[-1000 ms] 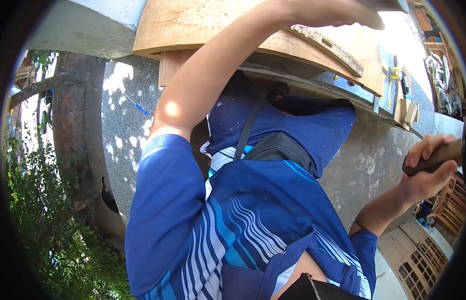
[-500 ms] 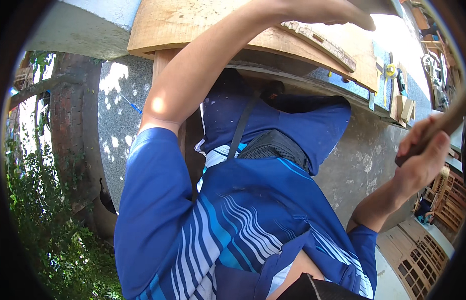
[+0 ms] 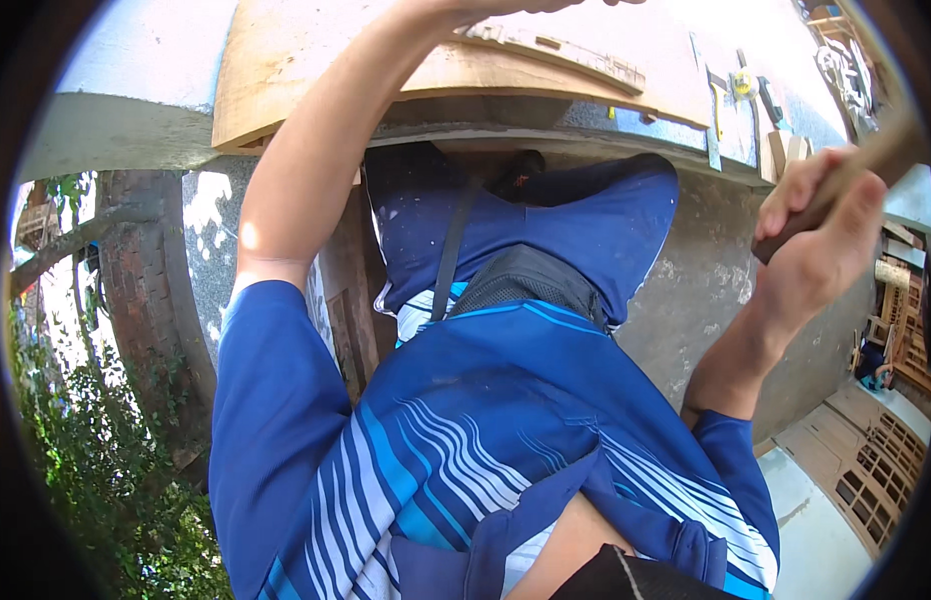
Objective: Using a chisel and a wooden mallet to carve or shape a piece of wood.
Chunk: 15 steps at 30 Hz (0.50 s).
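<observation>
A wooden tool handle (image 3: 866,165) is held tight in the right hand (image 3: 821,245), raised beside the counter (image 3: 626,135). The left hand's grip, at the top edge above the wooden board (image 3: 316,70), cannot be told. The board seems unfinished, judging by the raised tool.

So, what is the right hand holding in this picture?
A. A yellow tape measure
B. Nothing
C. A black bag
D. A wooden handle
D: the right hand is closed around a brown wooden handle that runs up toward the picture's rim.
</observation>
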Available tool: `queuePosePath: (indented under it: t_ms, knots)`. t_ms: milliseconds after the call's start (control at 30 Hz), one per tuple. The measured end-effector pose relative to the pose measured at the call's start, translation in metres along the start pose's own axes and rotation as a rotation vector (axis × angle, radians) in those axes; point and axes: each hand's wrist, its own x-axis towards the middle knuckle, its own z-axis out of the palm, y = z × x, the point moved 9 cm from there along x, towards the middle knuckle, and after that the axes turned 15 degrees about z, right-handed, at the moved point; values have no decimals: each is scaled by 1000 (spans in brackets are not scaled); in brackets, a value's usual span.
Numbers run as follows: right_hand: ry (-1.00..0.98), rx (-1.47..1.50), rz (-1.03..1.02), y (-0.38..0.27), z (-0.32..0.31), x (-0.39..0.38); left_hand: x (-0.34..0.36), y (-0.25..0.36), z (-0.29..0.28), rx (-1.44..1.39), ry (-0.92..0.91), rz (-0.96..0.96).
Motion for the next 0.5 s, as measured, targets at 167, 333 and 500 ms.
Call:
queuePosePath:
  t_ms: [167, 333, 500]
  knots:
    - [-157, -460, -20, 36, 31, 0, -8, -2, 0, 45, -2, -47]
    - [38, -425, -255, 27, 28, -6, -4, -7, 6, 109, -10, -123]
    - [105, 10, -171, 24, 17, -11, -11, -8, -3, 49, 4, -153]
